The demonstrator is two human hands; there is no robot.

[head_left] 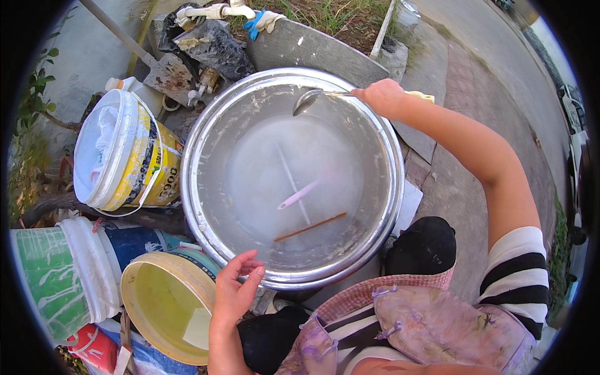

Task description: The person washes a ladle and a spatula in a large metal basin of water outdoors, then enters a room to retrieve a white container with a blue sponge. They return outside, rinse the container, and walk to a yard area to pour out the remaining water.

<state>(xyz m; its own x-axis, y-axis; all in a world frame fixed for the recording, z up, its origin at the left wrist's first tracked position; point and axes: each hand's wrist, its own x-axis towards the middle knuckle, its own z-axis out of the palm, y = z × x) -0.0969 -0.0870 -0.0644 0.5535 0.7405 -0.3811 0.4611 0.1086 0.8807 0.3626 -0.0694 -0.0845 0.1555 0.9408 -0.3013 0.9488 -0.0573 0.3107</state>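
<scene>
Over the far right rim of a large round metal basin (pixel 203 219), my right hand (pixel 382 99) is closed round the handle of a metal ladle (pixel 306 102). The ladle's bowl hangs inside the far wall, and a pale yellow end (pixel 420 97) shows past my wrist. Cloudy water (pixel 262 162) fills the bottom of the basin. In it are a pink handle (pixel 294 197), a brown stick like a chopstick (pixel 310 227) and a long pale rod (pixel 289 172). My left hand (pixel 239 284) is at the near left rim, fingers loosely bent and apart, holding nothing.
At left stand a yellow-and-white bucket (pixel 140 162), a green-and-white bucket (pixel 53 275) and a cream tub (pixel 140 300) with yellowish liquid. A shovel (pixel 169 75), black plastic bags (pixel 215 47) and gloves (pixel 265 22) lie beyond. Pavement runs along the right, with parked vehicles (pixel 572 106).
</scene>
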